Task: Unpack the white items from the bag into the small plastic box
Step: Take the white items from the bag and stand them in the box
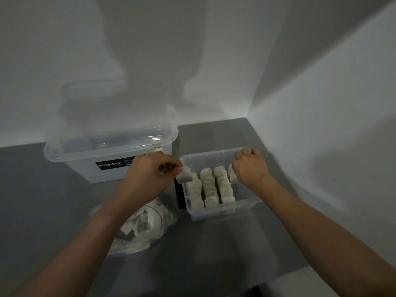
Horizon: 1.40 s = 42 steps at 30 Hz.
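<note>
A small clear plastic box (222,210) stands on the grey surface, holding three rows of white items (211,187). My left hand (147,179) pinches one white item (184,175) over the box's left rim. My right hand (249,168) is inside the box at its far right, fingers closed on another white item (232,175) standing there. Under my left forearm lies a clear plastic bag (147,228) with several more white items inside.
A larger clear lidded box labelled Megabox (109,155) stands to the left of the small box, against the wall. White walls meet in a corner behind and to the right. The grey surface (42,200) ends at a front-right edge.
</note>
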### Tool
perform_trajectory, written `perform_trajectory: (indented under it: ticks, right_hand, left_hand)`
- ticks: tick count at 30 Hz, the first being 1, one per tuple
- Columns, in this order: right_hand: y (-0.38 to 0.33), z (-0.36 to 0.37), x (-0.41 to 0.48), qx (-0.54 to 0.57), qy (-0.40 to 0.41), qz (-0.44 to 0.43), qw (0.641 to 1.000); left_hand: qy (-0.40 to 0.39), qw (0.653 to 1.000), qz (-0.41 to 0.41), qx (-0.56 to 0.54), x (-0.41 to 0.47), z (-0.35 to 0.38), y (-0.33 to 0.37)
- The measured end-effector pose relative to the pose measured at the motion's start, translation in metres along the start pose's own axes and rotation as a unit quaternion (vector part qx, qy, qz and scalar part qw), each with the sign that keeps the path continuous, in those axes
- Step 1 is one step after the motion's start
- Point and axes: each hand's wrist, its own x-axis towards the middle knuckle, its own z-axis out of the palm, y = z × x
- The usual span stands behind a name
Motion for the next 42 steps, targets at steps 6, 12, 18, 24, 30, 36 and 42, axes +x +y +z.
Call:
perform_trajectory:
  ticks: [6, 12, 18, 24, 30, 36, 42]
  right_hand:
    - [0.003, -0.005, 0.000, 0.011, 0.009, 0.006, 1.000]
    - [-0.001, -0.010, 0.004, -0.005, -0.020, 0.015, 1.000]
    - [-0.006, -0.015, -0.002, 0.014, 0.013, 0.016, 1.000]
    - [0.019, 0.007, -0.021, 0.184, 0.193, 0.152, 0.952]
    - [0.032, 0.031, -0.053, 0.311, 0.176, 0.193, 0.914]
    - [0.025, 0.043, -0.056, 0.323, 0.201, 0.196, 0.904]
    - [0.019, 0.047, -0.060, 0.359, 0.197, 0.200, 0.890]
  left_hand:
    - [-0.009, 1.000, -0.003, 0.008, 0.001, 0.006, 0.005]
    - [-0.006, 1.000, -0.005, 0.002, 0.003, 0.010, 0.010]
    - [-0.004, 1.000, 0.004, 0.024, 0.005, 0.010, 0.017]
    - [-0.018, 0.998, 0.022, 0.054, 0.013, 0.024, 0.020]
    - [-0.068, 0.995, 0.055, 0.050, 0.045, 0.075, 0.037]
    - [-0.087, 0.994, 0.045, 0.046, 0.086, 0.153, 0.041]
    - [-0.113, 0.989, -0.004, 0.092, 0.112, 0.194, 0.030]
